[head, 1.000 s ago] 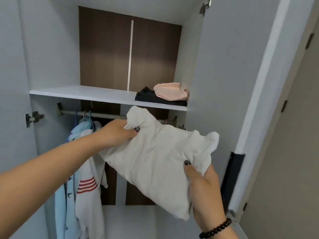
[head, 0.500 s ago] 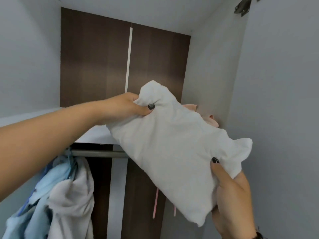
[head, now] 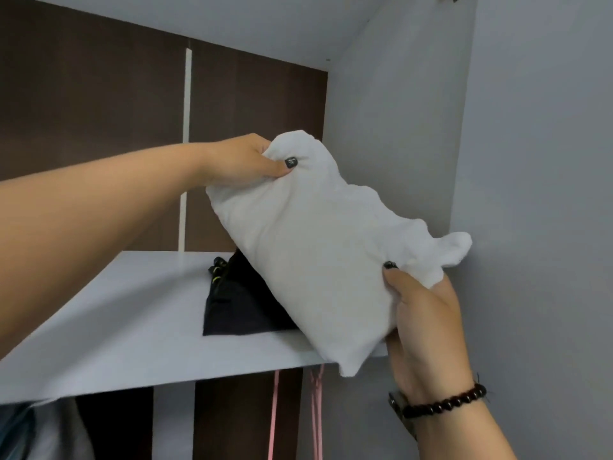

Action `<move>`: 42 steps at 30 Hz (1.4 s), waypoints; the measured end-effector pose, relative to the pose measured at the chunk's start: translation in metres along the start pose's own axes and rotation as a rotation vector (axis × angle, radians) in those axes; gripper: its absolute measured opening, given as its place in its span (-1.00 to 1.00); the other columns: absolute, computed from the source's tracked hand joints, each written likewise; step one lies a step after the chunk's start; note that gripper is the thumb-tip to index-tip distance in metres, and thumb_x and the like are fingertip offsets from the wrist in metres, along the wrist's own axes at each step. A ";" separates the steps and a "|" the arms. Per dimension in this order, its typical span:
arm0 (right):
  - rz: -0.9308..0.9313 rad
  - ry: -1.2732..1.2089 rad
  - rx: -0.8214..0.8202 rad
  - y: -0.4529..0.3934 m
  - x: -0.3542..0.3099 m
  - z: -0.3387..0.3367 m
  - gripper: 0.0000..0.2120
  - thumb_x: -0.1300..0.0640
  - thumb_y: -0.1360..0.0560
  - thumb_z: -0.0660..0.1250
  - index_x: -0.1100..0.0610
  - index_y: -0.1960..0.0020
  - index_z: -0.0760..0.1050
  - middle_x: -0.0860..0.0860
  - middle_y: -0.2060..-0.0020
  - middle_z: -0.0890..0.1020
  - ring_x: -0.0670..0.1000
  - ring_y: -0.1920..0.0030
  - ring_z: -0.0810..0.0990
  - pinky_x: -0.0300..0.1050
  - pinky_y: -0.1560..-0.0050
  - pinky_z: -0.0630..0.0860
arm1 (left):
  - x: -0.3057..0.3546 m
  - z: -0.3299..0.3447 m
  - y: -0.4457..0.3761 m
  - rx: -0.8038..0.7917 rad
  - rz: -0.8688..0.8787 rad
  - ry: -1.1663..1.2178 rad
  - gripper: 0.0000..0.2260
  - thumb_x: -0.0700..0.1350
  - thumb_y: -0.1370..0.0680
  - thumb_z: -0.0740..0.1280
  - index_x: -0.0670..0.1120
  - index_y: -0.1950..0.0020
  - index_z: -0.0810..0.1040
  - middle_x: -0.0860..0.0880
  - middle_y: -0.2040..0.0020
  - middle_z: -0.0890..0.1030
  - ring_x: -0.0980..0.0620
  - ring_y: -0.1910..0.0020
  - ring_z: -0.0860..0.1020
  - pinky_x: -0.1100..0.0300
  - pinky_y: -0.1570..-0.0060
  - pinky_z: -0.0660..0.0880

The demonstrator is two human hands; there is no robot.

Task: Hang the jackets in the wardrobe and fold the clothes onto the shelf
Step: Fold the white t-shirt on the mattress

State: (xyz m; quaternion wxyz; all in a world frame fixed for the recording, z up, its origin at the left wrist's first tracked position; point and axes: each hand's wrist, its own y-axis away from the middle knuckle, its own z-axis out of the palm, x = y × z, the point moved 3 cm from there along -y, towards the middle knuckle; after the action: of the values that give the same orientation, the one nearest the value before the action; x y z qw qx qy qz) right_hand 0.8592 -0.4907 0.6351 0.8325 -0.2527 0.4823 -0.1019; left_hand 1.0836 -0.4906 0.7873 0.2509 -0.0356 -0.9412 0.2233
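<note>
Above the shelf [head: 109,330]: folded white garment [head: 318,254], gripped by left hand [head: 242,161] and right hand [head: 424,313], not yet set down; folded black garment [head: 242,310] already shelved; placement remains.

A folded white garment [head: 318,250] is held up in both hands in front of the wardrobe's white shelf [head: 132,327]. The left hand [head: 238,161] grips its upper left corner, thumb on top and the other fingers hidden behind the cloth. The right hand [head: 424,317] holds the lower right edge, thumb pressed on the front, with a dark bead bracelet [head: 444,403] on that wrist. Below the left hand's fingers and left of the right hand's, a folded black garment [head: 238,307] lies on the shelf, partly hidden by the white one. Pink straps [head: 275,416] hang beneath the shelf.
</note>
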 end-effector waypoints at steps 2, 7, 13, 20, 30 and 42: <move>-0.031 0.077 0.015 -0.021 0.007 0.006 -0.66 0.29 -0.48 0.25 0.11 -0.24 0.46 0.03 -0.05 0.67 0.03 -0.06 0.66 0.11 -0.07 0.59 | -0.004 -0.001 -0.025 0.014 0.019 -0.122 -0.73 0.17 -0.59 0.20 0.06 -0.09 0.59 0.09 -0.02 0.62 0.04 0.00 0.57 0.09 -0.07 0.42; -0.013 0.193 0.063 -0.063 0.018 0.019 -0.55 0.13 -0.34 0.29 0.00 -0.23 0.42 -0.03 -0.03 0.66 0.01 -0.05 0.65 0.20 -0.06 0.59 | -0.019 0.007 -0.092 0.022 0.092 -0.286 -0.75 0.14 -0.62 0.17 0.03 -0.06 0.54 0.01 -0.11 0.58 -0.05 -0.05 0.52 0.02 -0.16 0.42; -0.070 0.417 0.107 -0.081 0.024 0.011 -0.59 0.20 -0.37 0.22 -0.07 -0.19 0.45 -0.16 0.01 0.65 -0.02 -0.06 0.63 0.12 -0.06 0.59 | -0.040 0.045 -0.150 -0.033 0.119 -0.328 -0.58 0.16 -0.61 0.16 -0.11 -0.27 0.50 -0.07 -0.21 0.55 -0.10 -0.15 0.50 -0.01 -0.23 0.40; -0.021 0.616 0.236 -0.068 0.037 -0.002 -0.55 0.17 -0.28 0.17 -0.11 -0.14 0.45 -0.12 0.07 0.65 0.08 0.02 0.65 0.14 0.03 0.60 | -0.050 0.111 -0.171 -0.196 0.117 -0.534 -0.53 0.12 -0.64 0.11 -0.25 -0.28 0.44 -0.20 -0.29 0.48 -0.15 -0.17 0.47 0.15 -0.06 0.34; 0.056 1.053 0.332 -0.057 0.018 -0.001 -0.67 0.23 -0.52 0.18 0.17 -0.27 0.29 -0.05 0.20 0.46 -0.09 0.29 0.47 -0.17 0.39 0.45 | -0.070 0.116 -0.159 -0.077 0.041 -0.548 -0.52 0.16 -0.63 0.07 -0.17 -0.39 0.29 -0.16 -0.31 0.45 -0.17 -0.20 0.47 0.08 0.04 0.36; -0.299 1.657 0.015 -0.097 -0.020 0.083 -0.72 0.17 -0.55 0.15 0.13 -0.25 0.39 0.15 -0.16 0.50 0.21 -0.15 0.50 -0.07 0.06 0.35 | -0.063 0.115 -0.130 -0.309 0.215 -0.483 -0.55 0.16 -0.64 -0.03 0.03 -0.46 0.32 -0.02 -0.51 0.27 -0.05 -0.47 0.23 0.01 -0.44 0.17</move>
State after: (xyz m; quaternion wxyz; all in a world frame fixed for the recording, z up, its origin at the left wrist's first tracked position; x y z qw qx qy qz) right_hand 0.9268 -0.5381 0.7347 0.1887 -0.1519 0.8982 -0.3668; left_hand 1.0884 -0.6648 0.7265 -0.0136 -0.1189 -0.9873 0.1050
